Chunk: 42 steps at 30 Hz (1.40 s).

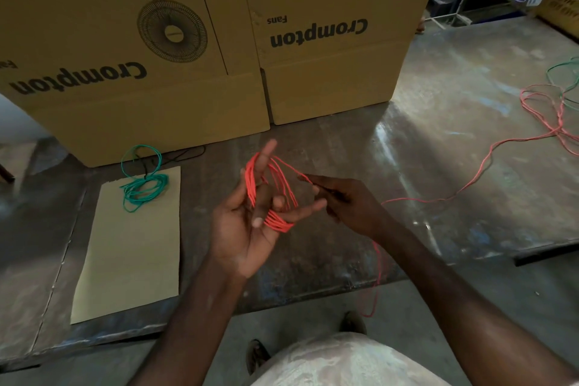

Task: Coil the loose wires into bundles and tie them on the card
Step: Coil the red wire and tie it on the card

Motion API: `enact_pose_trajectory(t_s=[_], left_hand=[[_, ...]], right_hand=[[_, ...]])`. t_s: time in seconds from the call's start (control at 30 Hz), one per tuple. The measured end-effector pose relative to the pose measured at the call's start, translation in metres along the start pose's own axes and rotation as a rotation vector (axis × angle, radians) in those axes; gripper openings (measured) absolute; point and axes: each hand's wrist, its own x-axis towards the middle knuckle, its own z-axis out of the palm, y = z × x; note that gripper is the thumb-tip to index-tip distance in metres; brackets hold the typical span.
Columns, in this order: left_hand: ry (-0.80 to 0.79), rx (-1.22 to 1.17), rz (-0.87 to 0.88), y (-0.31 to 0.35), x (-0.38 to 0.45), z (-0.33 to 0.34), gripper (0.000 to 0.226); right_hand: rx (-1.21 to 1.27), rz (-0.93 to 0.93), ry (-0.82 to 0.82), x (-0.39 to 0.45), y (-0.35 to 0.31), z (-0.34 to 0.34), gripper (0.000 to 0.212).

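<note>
**Q:** On the card, what is already done?

**A:** Head view, the only one. Near the far edge of the tan card [125, 244], which lies flat on the left part of the metal table [438, 166], sits a green wire bundle [144, 189]. It is coiled, with one loose loop standing up toward the cardboard boxes [188, 41] behind it. Whether it is tied down I cannot tell. The near part of the card is bare.

**Q:** And the hands?

**A:** Over the table's middle, the left hand [247, 222] is palm up with fingers spread. Many turns of red wire [275, 194] are wound around the raised forefinger and the little finger, and the thumb lies across the strands. The right hand [347, 200] is just beside it, its thumb and fingertips pinched together on the running strand, feeding it toward the coil.

**Q:** How much is left?

**A:** By my reading, the second bundle is partway wound. A long red tail runs under the right wrist, dips below the table's near edge, and crosses the table to loose red and green wires [560, 103] at the right edge. Those are not yet coiled, and the red coil is not yet on the card.
</note>
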Motion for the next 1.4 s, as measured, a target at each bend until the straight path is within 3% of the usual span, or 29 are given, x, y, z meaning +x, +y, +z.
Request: enact_pose_trajectory(t_s=[0.13,0.23,0.33,0.43,0.5,0.57,0.7,0.77,0.8,0.9,0.97,1.03,1.13,1.23,1.3,1.4], left_hand=[[-0.026,0.016,0.173,0.03,0.024,0.011,0.055],[0.064,0.149,0.323,0.052,0.045,0.018,0.054],[0.216,0.456,0.457,0.062,0.066,0.014,0.053],[0.356,1.043,0.543,0.059,0.073,0.002,0.051],[0.411,1.627,0.466,0.049,0.072,-0.013,0.05],[0.302,1.994,0.343,0.038,0.063,-0.032,0.047],[0.108,2.118,0.089,0.021,0.037,-0.071,0.028],[0.089,2.012,-0.086,0.008,0.022,-0.083,0.032],[0.107,1.845,-0.183,0.002,0.014,-0.085,0.035],[0.192,1.048,-0.442,-0.011,-0.008,-0.064,0.037],[0.105,0.585,-0.529,-0.017,-0.021,-0.042,0.045],[-0.014,0.319,-0.527,-0.018,-0.027,-0.032,0.053],[-0.042,0.145,-0.47,-0.016,-0.026,-0.028,0.058],[-0.05,0.096,-0.36,-0.015,-0.024,-0.025,0.06],[-0.042,0.085,-0.318,-0.016,-0.022,-0.023,0.059],[-0.039,0.051,-0.289,-0.017,-0.019,-0.019,0.058]], right_hand=[[-0.034,-0.011,-0.086,-0.013,0.005,0.014,0.041],[0.003,-0.009,-0.143,-0.019,-0.002,0.029,0.042],[-0.009,-0.024,-0.214,-0.025,-0.015,0.035,0.046],[-0.103,-0.079,-0.308,-0.027,-0.032,0.03,0.052],[-0.18,-0.106,-0.335,-0.027,-0.042,0.023,0.047],[-0.278,-0.132,-0.315,-0.023,-0.045,0.014,0.038],[-0.608,-0.147,-0.282,-0.012,-0.043,-0.017,0.02],[-0.685,-0.125,-0.261,-0.008,-0.041,-0.033,0.018],[-0.698,-0.107,-0.243,-0.006,-0.038,-0.04,0.018],[-0.705,-0.052,-0.219,0.004,-0.024,-0.05,0.019],[-0.71,-0.057,-0.238,0.01,-0.014,-0.051,0.02],[-0.736,-0.082,-0.223,0.012,-0.004,-0.049,0.021],[-0.85,-0.054,-0.09,0.015,0.004,-0.045,0.024],[-0.857,-0.109,0.152,0.024,0.013,-0.036,0.033],[-0.7,-0.157,0.283,0.026,0.018,-0.028,0.041],[-0.441,-0.141,0.34,0.021,0.016,-0.017,0.048]])
